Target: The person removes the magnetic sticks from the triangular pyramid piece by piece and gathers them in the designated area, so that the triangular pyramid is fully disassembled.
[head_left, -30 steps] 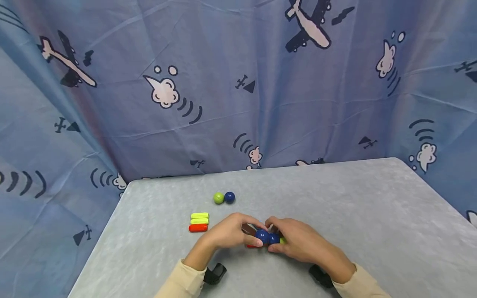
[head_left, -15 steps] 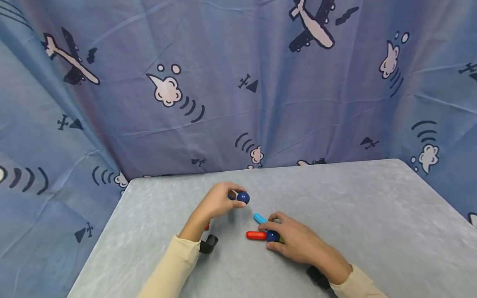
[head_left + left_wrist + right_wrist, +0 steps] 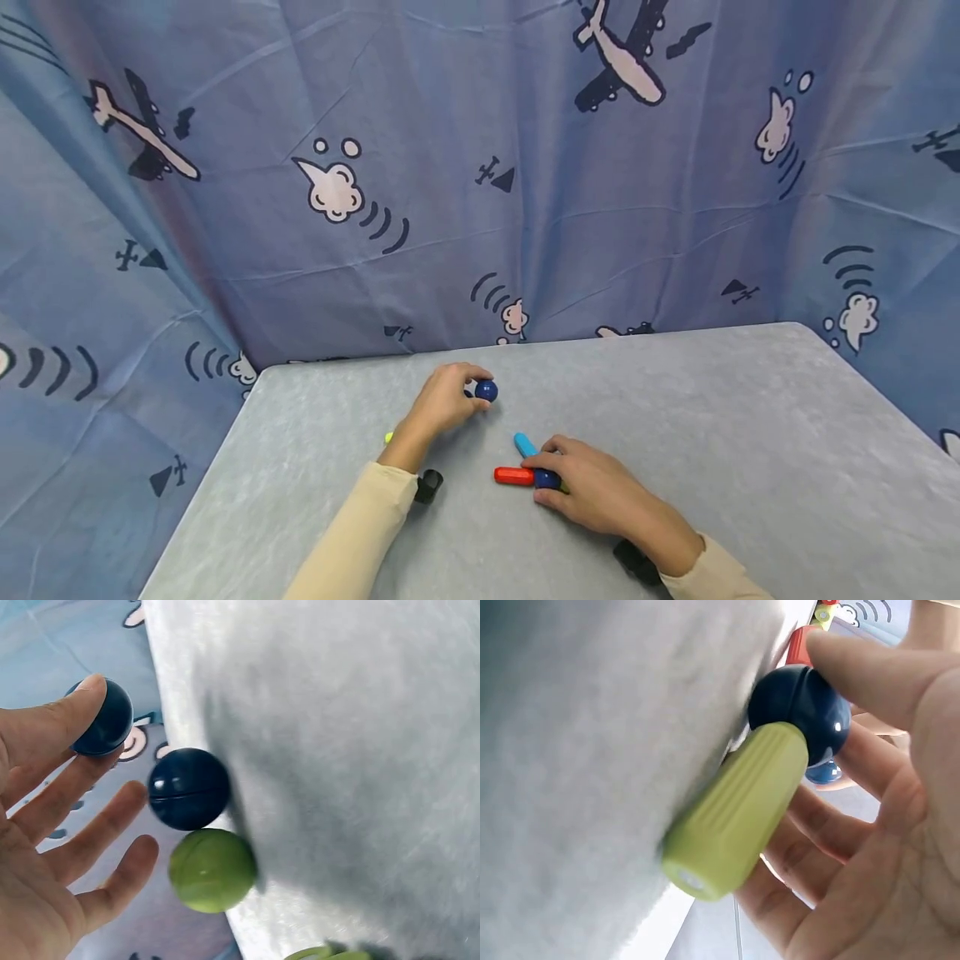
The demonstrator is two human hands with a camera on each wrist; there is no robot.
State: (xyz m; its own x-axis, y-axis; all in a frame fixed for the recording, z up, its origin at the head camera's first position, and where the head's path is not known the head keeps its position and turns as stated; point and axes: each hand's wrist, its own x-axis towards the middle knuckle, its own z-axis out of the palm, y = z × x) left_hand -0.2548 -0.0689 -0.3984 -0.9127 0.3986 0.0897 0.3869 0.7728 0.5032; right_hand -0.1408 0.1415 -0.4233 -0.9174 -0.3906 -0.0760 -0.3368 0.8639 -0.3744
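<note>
Toward the back left of the table, my left hand point(image 3: 444, 398) pinches a dark blue ball point(image 3: 114, 718) between thumb and fingers. Beside its fingertips in the left wrist view, a second dark blue ball point(image 3: 189, 789) sits against a green ball point(image 3: 212, 871) on the table. My right hand point(image 3: 592, 487) holds another dark blue ball point(image 3: 791, 697) with its thumb and fingers. From that ball a yellow-green grooved stick point(image 3: 739, 814) runs toward the wrist. A red stick point(image 3: 513, 476) lies at the ball's left side, and a light blue stick point(image 3: 524, 445) points away behind the fingers.
A yellow stick end point(image 3: 388, 437) peeks out beside the left wrist; the arm covers what lies next to it. The pale grey table point(image 3: 712, 408) ends at a blue patterned curtain point(image 3: 435, 200) behind.
My left hand has carried its blue ball away from the right hand, back and left to beside the other loose balls. The right hand stays nearly still at its ball.
</note>
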